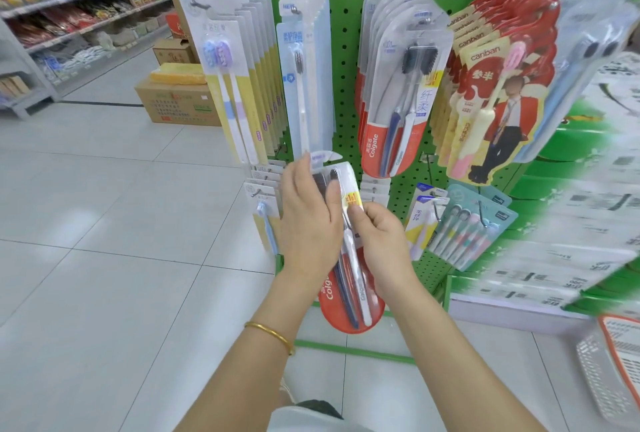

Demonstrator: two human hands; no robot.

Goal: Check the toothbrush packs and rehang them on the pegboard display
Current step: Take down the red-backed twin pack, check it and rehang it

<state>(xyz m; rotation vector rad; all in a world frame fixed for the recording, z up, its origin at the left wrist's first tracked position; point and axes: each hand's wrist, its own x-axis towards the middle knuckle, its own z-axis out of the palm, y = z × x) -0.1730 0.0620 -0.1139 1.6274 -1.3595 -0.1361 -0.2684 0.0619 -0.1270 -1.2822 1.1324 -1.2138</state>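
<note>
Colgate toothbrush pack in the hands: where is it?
Head view, centre: the red-based Colgate pack is held between left hand and right hand, before the green pegboard, below-left of the hanging Colgate packs.

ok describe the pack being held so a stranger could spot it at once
Start at the green pegboard. In front of its lower rows, the left hand and right hand hold a red-bottomed Colgate twin pack. Unlike the matching packs hanging above, it is on no hook.

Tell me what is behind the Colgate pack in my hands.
Behind the Colgate pack, white card tops of lower-row packs show on the green pegboard. Their contents are covered by it.
</note>
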